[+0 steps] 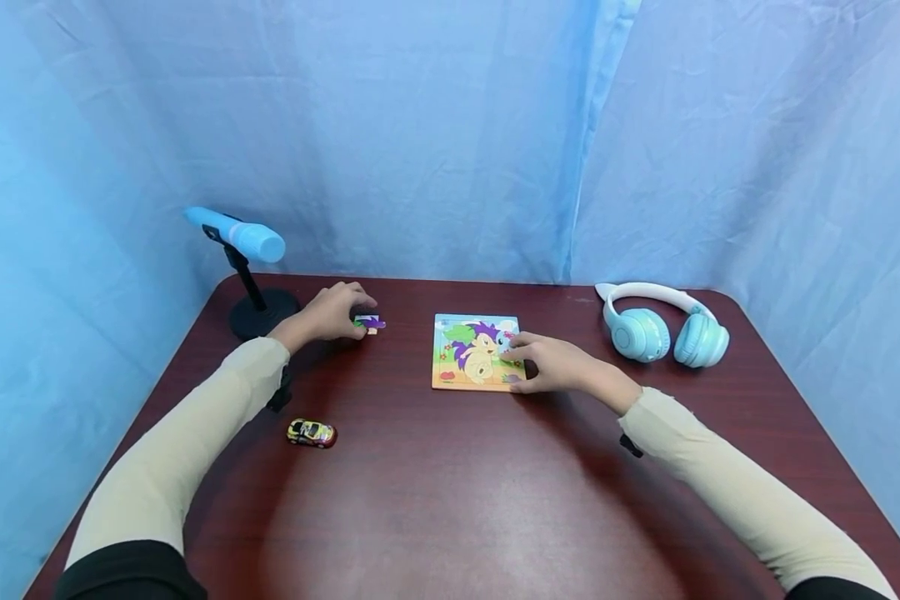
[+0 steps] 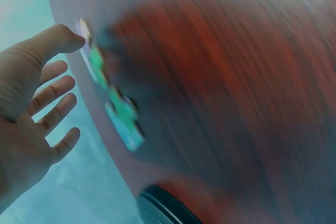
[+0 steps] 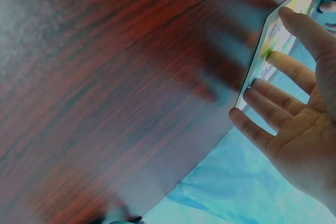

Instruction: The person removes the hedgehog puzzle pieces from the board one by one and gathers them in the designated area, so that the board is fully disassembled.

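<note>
Dark red wood table [image 1: 450,500]: the puzzle board [image 1: 474,353] lies at its middle, the right hand [image 1: 553,364] resting straight fingers on the board's right edge. The left hand [image 1: 330,312], fingers loosely spread, touches 1 loose puzzle piece [image 1: 371,322] left of the board, near the microphone stand [image 1: 258,312].

Bright, even, cool-tinted light in the head view; sharp focus throughout. Broad soft glare on the near part of the dark red table [image 1: 450,517]. Faint soft shadows beneath both forearms. Slight wide-angle bowing at the frame edges. Heavy motion blur in both wrist views: wood grain smeared into streaks, puzzle pieces [image 2: 113,100] indistinct, puzzle board [image 3: 275,40] soft-edged. Strong blue cast there.
</note>
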Demonstrator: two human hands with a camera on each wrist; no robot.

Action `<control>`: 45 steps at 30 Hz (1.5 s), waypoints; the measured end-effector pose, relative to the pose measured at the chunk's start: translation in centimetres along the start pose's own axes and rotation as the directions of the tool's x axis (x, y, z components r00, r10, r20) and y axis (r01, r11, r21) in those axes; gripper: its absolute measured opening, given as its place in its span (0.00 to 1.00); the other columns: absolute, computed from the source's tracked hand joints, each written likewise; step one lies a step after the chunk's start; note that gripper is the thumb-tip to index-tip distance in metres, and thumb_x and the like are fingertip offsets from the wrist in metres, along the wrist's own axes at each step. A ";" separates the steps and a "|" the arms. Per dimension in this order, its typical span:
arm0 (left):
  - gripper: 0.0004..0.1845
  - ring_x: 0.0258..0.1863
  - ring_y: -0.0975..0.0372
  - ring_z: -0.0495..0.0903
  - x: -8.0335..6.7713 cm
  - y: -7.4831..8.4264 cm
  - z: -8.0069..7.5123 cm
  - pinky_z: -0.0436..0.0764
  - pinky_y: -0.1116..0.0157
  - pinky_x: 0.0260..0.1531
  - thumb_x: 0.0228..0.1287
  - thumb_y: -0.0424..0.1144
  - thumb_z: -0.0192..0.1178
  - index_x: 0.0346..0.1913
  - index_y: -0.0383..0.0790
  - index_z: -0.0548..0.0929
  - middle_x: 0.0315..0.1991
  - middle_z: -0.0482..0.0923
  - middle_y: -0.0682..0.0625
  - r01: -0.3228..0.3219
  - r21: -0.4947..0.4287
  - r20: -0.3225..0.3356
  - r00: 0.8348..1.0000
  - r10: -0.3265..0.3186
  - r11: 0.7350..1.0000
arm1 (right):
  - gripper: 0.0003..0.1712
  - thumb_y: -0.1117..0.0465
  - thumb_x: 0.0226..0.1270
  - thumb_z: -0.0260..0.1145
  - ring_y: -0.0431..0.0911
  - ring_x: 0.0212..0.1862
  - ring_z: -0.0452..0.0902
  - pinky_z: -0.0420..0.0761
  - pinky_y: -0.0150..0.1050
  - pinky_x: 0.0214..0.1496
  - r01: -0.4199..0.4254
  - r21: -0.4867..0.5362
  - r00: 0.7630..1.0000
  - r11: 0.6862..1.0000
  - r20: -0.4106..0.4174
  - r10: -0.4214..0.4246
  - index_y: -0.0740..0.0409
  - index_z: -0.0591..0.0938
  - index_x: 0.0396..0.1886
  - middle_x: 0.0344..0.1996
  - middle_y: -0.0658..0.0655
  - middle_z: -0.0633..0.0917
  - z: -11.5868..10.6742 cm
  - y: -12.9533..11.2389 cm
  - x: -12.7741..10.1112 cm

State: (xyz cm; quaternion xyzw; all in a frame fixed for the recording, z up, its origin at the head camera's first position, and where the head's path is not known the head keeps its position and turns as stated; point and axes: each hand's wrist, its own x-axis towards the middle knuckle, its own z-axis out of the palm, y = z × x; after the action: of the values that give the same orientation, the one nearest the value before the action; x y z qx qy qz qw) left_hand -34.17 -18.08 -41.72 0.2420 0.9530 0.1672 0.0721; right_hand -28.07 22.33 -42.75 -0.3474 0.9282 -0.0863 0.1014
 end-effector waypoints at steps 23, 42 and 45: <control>0.29 0.64 0.52 0.73 7.7 12.5 3.0 0.73 0.52 0.64 0.65 0.43 0.70 0.67 0.39 0.79 0.63 0.78 0.45 -0.231 -0.032 0.085 0.969 0.233 0.972 | 0.30 0.48 0.65 0.73 0.52 0.59 0.80 0.80 0.53 0.61 0.012 0.000 0.999 1.000 -0.032 -0.012 0.55 0.83 0.64 0.60 0.60 0.81 0.2 -0.1 -0.1; 0.28 0.59 0.53 0.76 10.1 15.4 6.6 0.77 0.56 0.60 0.66 0.46 0.69 0.66 0.39 0.80 0.62 0.78 0.45 -0.216 -0.068 0.094 0.971 0.222 0.974 | 0.29 0.48 0.65 0.73 0.49 0.54 0.80 0.82 0.52 0.57 0.004 -0.007 1.000 1.000 -0.025 -0.004 0.56 0.84 0.63 0.58 0.59 0.82 -0.1 -0.2 -0.9; 0.28 0.60 0.54 0.76 10.4 15.6 6.7 0.76 0.56 0.61 0.67 0.45 0.69 0.67 0.39 0.80 0.62 0.78 0.45 -0.220 -0.067 0.101 0.969 0.226 0.973 | 0.29 0.48 0.65 0.73 0.49 0.54 0.81 0.82 0.52 0.57 0.005 -0.004 1.000 1.000 -0.027 -0.005 0.56 0.84 0.62 0.58 0.59 0.82 -0.2 -0.3 -1.0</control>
State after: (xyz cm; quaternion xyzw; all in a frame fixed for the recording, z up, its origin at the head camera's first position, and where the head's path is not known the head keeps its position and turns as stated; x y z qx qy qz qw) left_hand -34.91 1.77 -43.06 0.3540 0.9095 0.1875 0.1108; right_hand -27.23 22.76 -42.38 -0.3486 0.9288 -0.0895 0.0881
